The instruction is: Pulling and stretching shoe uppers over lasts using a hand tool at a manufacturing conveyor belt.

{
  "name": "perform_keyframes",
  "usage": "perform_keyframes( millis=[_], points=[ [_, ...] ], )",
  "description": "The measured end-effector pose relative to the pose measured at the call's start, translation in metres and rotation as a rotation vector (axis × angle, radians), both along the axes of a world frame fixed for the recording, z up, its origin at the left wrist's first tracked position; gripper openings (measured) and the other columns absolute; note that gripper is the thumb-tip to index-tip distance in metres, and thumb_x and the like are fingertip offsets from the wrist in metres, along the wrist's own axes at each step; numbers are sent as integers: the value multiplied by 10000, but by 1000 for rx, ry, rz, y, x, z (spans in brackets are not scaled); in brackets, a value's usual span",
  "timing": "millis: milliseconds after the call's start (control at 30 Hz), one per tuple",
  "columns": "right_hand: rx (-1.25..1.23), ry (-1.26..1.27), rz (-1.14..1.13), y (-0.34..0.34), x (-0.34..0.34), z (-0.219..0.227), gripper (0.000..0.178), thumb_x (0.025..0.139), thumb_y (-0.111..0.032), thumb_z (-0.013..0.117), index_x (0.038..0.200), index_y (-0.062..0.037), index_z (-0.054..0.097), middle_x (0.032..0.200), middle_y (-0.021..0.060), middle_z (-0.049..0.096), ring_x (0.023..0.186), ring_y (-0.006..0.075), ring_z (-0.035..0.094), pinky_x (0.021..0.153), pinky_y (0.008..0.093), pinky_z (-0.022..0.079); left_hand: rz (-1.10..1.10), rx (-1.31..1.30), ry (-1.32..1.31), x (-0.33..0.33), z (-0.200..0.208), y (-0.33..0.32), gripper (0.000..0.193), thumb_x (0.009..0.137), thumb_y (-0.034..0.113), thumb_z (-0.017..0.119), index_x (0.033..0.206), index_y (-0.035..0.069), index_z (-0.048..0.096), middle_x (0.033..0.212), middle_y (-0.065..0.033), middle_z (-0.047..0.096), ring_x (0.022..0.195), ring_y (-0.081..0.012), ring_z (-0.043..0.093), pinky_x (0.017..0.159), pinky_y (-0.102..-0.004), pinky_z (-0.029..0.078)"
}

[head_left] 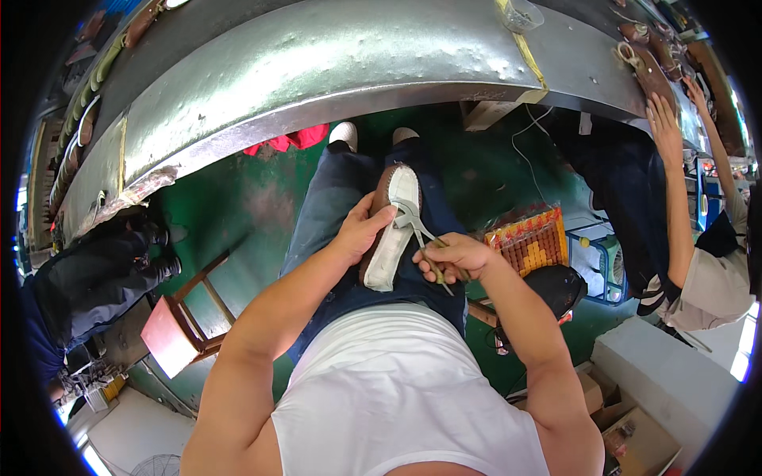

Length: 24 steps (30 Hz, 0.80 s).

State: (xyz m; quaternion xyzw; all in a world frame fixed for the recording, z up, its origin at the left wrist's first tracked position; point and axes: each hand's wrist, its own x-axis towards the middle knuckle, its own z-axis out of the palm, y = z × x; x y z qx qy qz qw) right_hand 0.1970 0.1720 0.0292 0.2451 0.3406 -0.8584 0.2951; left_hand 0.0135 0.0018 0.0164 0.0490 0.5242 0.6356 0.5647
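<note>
Shoe above dark trousers, pale side up. Left hand grasping shoe edge; right hand, fingers clenched round tool reaching over shoe.

Clear tub, brown footwear on metal bench

This is a shoe workshop. On the left end of a long metal-topped bench runs a row of brown and green shoes or shoe parts; brown shoes lie on its right end, beside a co-worker's hand. Before the bench are a brown-and-white shoe being handled, a green floor and a wooden stool.
</note>
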Motion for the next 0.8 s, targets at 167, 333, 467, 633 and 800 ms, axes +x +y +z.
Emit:
perform_keyframes(
  millis=[167,333,467,633,800],
  points=[
    [224,6,276,45,-8,35,381,937,-160,628,1219,87,559,1062,130,689,889,188,711,663,301,609,26,-66,121,8,10,8,536,907,205,697,1364,38,473,1176,-90,626,1051,-173,609,924,-317,494],
    [804,-19,542,71,-14,80,206,980,-173,557,1051,12,614,903,94,689,814,158,674,602,273,533,-22,-235,254,8,7,13,592,851,259,720,1345,37,482,1154,-113,636,1034,-197,619,891,-330,500],
    [1022,363,-123,22,-32,74,381,1039,-318,430,990,25,591,759,75,635,673,159,615,652,320,490,-66,-329,387,11,10,21,607,828,294,729,1324,35,493,1142,-134,638,1026,-219,624,890,-347,501],
    [1397,329,374,21,-44,56,422,1012,-349,467,922,43,596,786,179,663,740,317,652,689,407,507,-140,-388,401,5,12,17,568,814,298,741,1248,10,515,1115,-151,640,1024,-234,627,896,-360,501],
    [1063,171,230,12,-35,53,372,991,-319,516,833,8,594,712,94,654,606,180,640,599,325,500,-232,-379,284,-3,13,14,587,820,269,766,1262,-1,490,1130,-142,634,1035,-229,626,912,-365,503]
  ],
)
